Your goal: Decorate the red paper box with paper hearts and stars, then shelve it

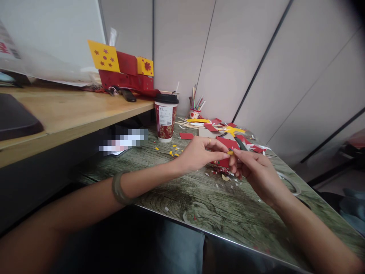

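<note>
My left hand (pixel 196 155), with a ring and a bangle on the wrist, reaches over the table from the left, its thumb and forefinger closed on a small yellow paper piece (pixel 230 153). From the right, my right hand (pixel 261 173) meets it and pinches the same piece at its other end. Just behind the right fingers shows a dark green, pointed object (pixel 241 144); whether that hand touches it I cannot tell. A red card (pixel 224 142) lies beneath and behind the fingertips, partly hidden by them. Below the hands, paper scraps (pixel 226 177) are scattered.
A lidded paper cup (pixel 165 120) stands left of the hands. Behind are red and yellow paper pieces (pixel 232 130), thin sticks and a pen holder (pixel 194 113). Yellow paper ovals (pixel 171 153) lie near the cup. A raised wooden shelf (pixel 71 110) bears decorated boxes (pixel 127 62).
</note>
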`<state>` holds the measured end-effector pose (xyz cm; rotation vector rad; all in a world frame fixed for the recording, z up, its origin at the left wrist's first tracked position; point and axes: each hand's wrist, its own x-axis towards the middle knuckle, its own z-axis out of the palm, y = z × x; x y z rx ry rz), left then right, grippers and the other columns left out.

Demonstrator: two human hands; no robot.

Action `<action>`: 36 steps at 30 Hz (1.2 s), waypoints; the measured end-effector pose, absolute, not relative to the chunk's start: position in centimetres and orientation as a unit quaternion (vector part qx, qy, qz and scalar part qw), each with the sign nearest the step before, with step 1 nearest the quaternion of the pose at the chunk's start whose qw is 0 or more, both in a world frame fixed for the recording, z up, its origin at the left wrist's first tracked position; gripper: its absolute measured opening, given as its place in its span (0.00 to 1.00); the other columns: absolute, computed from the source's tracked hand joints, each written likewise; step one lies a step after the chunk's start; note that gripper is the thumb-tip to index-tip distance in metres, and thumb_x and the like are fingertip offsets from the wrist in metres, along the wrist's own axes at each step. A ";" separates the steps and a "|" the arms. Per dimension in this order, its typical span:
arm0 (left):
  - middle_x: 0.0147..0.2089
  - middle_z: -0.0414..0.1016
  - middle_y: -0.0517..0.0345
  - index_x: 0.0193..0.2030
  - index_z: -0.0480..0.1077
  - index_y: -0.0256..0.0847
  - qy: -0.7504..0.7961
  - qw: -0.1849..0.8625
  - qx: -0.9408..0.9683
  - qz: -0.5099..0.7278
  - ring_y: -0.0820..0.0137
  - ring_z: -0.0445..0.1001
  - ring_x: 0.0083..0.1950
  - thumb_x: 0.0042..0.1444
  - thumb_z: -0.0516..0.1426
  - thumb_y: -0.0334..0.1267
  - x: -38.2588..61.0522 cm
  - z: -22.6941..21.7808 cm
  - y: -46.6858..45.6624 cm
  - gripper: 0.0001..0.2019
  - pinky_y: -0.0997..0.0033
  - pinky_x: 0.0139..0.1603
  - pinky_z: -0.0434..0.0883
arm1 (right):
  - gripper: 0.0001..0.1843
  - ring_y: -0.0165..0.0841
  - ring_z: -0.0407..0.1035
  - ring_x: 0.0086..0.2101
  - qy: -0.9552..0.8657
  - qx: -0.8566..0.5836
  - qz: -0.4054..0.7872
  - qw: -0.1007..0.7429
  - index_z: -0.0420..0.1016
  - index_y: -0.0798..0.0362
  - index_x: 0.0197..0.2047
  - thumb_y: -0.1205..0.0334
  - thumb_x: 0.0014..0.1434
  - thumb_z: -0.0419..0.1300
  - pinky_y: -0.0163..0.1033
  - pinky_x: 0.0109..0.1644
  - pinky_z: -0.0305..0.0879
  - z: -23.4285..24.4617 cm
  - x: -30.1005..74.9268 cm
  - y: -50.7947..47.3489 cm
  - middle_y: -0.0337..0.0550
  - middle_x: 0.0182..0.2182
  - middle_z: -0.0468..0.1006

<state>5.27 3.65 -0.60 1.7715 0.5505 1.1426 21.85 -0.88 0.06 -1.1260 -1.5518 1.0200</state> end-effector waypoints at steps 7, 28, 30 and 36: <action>0.31 0.74 0.56 0.32 0.72 0.33 0.221 0.449 0.731 0.464 0.76 0.70 0.33 0.49 0.58 0.34 5.2 -0.5 3.6 0.06 0.75 0.39 0.67 | 0.18 0.26 0.61 0.20 -0.646 -0.466 0.399 0.455 0.71 0.55 0.24 0.48 0.55 0.58 0.30 0.23 0.56 0.1 22.0 -0.9 0.39 0.19 0.70; 0.35 0.72 0.57 0.34 0.73 0.37 0.151 0.241 0.805 0.521 0.75 0.69 0.38 0.55 0.54 0.31 4.7 -0.3 3.3 0.06 0.75 0.43 0.66 | 0.07 0.27 0.63 0.29 -0.671 -0.406 0.333 0.524 0.76 0.51 0.30 0.58 0.55 0.61 0.30 0.30 0.61 0.7 22.7 -1.0 0.39 0.29 0.72; 0.35 0.72 0.57 0.34 0.73 0.38 0.149 0.219 0.813 0.518 0.75 0.69 0.39 0.55 0.54 0.30 4.6 -0.3 3.3 0.06 0.75 0.44 0.66 | 0.07 0.28 0.64 0.29 -0.667 -0.410 0.329 0.528 0.76 0.51 0.29 0.57 0.55 0.62 0.31 0.30 0.61 0.7 22.8 -1.0 0.39 0.28 0.73; 0.34 0.72 0.57 0.33 0.72 0.38 0.099 0.165 0.815 0.547 0.74 0.70 0.38 0.54 0.54 0.28 4.7 -0.4 3.6 0.06 0.73 0.42 0.68 | 0.08 0.28 0.64 0.27 -0.663 -0.419 0.319 0.531 0.76 0.52 0.28 0.56 0.53 0.63 0.31 0.28 0.61 0.6 23.0 -0.8 0.40 0.27 0.74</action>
